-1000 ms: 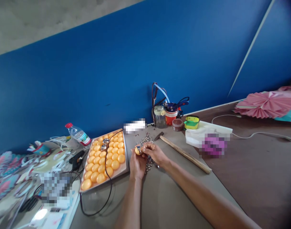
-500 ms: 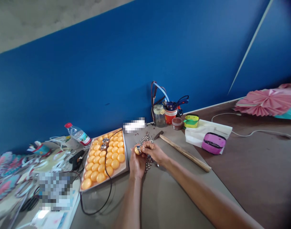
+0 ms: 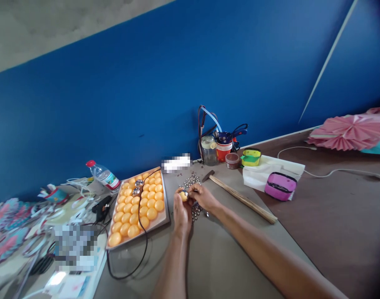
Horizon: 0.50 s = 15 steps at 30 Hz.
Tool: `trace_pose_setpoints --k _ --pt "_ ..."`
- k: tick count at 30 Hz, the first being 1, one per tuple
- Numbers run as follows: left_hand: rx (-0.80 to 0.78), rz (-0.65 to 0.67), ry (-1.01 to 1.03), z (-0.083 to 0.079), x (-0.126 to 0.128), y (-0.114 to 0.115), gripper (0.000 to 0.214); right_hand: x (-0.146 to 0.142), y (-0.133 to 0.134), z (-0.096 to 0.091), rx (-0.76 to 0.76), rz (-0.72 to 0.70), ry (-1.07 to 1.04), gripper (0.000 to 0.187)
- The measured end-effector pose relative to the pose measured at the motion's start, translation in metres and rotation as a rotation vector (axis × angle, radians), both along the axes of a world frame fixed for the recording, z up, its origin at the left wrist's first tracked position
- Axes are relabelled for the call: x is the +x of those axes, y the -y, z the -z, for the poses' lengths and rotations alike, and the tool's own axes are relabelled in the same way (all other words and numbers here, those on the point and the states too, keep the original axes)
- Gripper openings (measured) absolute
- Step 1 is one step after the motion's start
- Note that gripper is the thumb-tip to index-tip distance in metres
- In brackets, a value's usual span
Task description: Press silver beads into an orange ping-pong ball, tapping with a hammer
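My left hand [image 3: 181, 212] is closed around a small orange ball [image 3: 182, 194] with a shiny silver piece stuck on it. My right hand [image 3: 202, 197] pinches at the top of that same ball, fingers pressed together. Both hands hover over a heap of silver beads [image 3: 191, 182] on the grey table. To the left lies a tray [image 3: 164, 222] filled with several orange balls [image 3: 140, 206]; two silver-covered balls [image 3: 137, 187] sit near its far end.
A hammer [image 3: 239, 197] with a wooden handle lies right of my hands. Behind stand a jar [image 3: 209, 151], a red cup [image 3: 223, 150] of tools, a purple pouch [image 3: 280, 186] and a water bottle [image 3: 104, 175]. A black cable [image 3: 142, 232] crosses the tray.
Both hands have stayed together on the ball, shifting only slightly; the fingers have turned it a little.
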State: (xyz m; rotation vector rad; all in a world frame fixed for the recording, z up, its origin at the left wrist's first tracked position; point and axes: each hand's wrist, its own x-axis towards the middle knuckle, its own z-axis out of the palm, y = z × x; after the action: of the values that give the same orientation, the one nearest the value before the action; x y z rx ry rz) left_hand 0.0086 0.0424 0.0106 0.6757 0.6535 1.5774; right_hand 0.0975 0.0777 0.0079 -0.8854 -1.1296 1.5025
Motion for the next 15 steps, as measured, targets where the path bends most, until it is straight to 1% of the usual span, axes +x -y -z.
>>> trace_pose_setpoints --k 3,6,8,10,12,15 --pt "-0.030 0.000 0.048 0.001 -0.002 -0.002 0.029 0.004 0.002 -0.002 -0.033 -0.079 -0.118 0.018" --pt "-0.050 0.072 0.124 -0.001 -0.006 -0.005 0.027 0.011 0.004 -0.006 -0.053 -0.195 -0.319 0.024" --pt "-0.036 0.120 0.157 -0.003 -0.009 -0.006 0.028 0.015 0.005 -0.008 -0.041 -0.273 -0.423 0.024" --pt "-0.033 0.134 0.180 -0.005 -0.011 -0.006 0.029 0.018 0.005 -0.008 -0.031 -0.324 -0.491 0.022" --pt "-0.065 0.125 0.204 -0.006 -0.012 -0.005 0.028 0.019 0.002 -0.007 -0.045 -0.309 -0.528 0.020" --pt "-0.136 0.084 0.239 -0.006 -0.012 -0.006 0.027 0.020 -0.004 -0.004 -0.057 -0.171 -0.513 0.019"
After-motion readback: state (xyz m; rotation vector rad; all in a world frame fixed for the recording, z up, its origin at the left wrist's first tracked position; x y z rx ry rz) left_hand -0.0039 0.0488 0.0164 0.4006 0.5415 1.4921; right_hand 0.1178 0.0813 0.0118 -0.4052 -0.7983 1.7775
